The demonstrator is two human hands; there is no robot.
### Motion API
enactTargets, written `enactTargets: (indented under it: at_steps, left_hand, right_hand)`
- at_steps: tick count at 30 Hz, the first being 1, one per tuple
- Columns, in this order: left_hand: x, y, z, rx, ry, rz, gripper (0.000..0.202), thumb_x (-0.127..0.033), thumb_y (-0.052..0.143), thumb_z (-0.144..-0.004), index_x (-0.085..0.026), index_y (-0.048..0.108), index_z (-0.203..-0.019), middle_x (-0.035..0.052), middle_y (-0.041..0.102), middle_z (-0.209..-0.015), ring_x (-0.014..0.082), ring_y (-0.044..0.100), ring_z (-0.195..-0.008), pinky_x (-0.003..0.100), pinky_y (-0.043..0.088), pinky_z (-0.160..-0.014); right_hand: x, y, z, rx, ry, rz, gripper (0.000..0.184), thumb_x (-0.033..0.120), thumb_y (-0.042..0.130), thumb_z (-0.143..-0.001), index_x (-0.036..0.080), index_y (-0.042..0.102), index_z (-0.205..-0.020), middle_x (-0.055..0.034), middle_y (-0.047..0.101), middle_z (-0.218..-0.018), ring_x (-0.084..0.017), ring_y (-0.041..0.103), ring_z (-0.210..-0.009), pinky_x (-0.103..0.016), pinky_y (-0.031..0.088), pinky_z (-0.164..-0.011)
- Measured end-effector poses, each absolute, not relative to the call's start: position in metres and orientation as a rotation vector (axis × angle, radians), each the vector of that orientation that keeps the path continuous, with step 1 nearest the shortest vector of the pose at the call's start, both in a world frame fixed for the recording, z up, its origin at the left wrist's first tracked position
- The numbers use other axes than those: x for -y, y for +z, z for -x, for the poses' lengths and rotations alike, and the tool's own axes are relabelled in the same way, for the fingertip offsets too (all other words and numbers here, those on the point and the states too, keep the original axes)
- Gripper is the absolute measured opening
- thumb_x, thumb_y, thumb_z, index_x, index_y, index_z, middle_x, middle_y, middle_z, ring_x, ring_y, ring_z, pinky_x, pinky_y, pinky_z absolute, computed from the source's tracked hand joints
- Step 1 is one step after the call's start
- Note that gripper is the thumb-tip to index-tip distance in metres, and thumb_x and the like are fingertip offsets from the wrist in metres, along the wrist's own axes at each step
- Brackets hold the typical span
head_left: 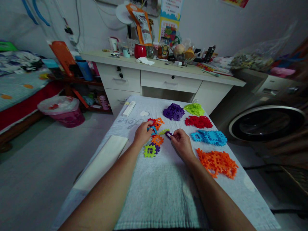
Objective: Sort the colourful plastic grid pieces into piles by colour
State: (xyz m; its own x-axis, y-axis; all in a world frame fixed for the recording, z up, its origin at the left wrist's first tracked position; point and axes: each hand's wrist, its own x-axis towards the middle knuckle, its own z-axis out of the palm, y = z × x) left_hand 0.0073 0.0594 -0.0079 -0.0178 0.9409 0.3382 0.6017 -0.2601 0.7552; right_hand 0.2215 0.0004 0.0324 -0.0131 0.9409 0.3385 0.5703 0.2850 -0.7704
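On a cloth-covered table lies a small mixed cluster of plastic interlocking tiles in green, orange, red, purple and blue. My left hand rests on the cluster's left side, fingers curled on a blue tile. My right hand pinches a small purple tile at the cluster's right edge. Sorted piles lie to the right: purple, green, red, blue, orange.
A white folded item lies along the table's left edge, a white bar at the far left. Behind stands a cluttered white desk. A washing machine is on the right, a pink bin and a bed on the left.
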Motion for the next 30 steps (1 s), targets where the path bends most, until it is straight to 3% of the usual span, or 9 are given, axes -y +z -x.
enactTargets:
  at_steps: [3, 7, 18, 30]
  left_hand:
    - [-0.06, -0.008, -0.008, -1.607, 1.184, -1.877, 0.029, -0.013, 0.055, -0.079, -0.019, 0.064, -0.106, 0.0062, 0.066, -0.109, 0.018, 0.064, -0.094, 0.033, 0.05, -0.09]
    - [-0.059, -0.007, -0.008, -1.607, 1.188, -1.88, 0.029, -0.013, 0.055, -0.079, -0.02, 0.064, -0.105, 0.0056, 0.067, -0.107, 0.018, 0.064, -0.094, 0.033, 0.05, -0.091]
    - [-0.059, -0.005, -0.008, -1.615, 1.179, -1.876, 0.028, -0.013, 0.056, -0.079, -0.02, 0.064, -0.104, 0.006, 0.067, -0.108, 0.0181, 0.065, -0.093, 0.034, 0.05, -0.09]
    - [-0.058, -0.002, -0.009, -1.632, 1.163, -1.866, 0.03, -0.011, 0.054, -0.078, -0.02, 0.064, -0.105, 0.006, 0.066, -0.108, 0.0183, 0.064, -0.094, 0.033, 0.05, -0.088]
  right_hand:
    - [-0.001, 0.03, -0.223, 1.806, 0.357, 1.363, 0.007, 0.018, 0.057, -0.077, 0.021, 0.051, -0.078, -0.0003, 0.052, -0.079, -0.014, 0.05, -0.071, -0.025, 0.041, -0.066]
    - [0.002, 0.027, -0.225, 2.074, 0.449, 1.292, 0.01, 0.015, 0.06, -0.077, 0.02, 0.055, -0.084, -0.003, 0.052, -0.092, -0.015, 0.053, -0.08, -0.027, 0.044, -0.075]
    - [0.001, 0.027, -0.23, 2.215, 0.5, 1.49, 0.041, 0.014, 0.062, -0.075, 0.017, 0.053, -0.114, -0.0078, 0.059, -0.105, -0.019, 0.055, -0.094, -0.034, 0.045, -0.087]
    - [-0.053, 0.082, -0.248, 2.337, 0.075, 1.517, 0.04, 0.007, 0.059, -0.07, 0.018, 0.057, -0.109, -0.0109, 0.053, -0.109, -0.025, 0.05, -0.103, -0.038, 0.043, -0.092]
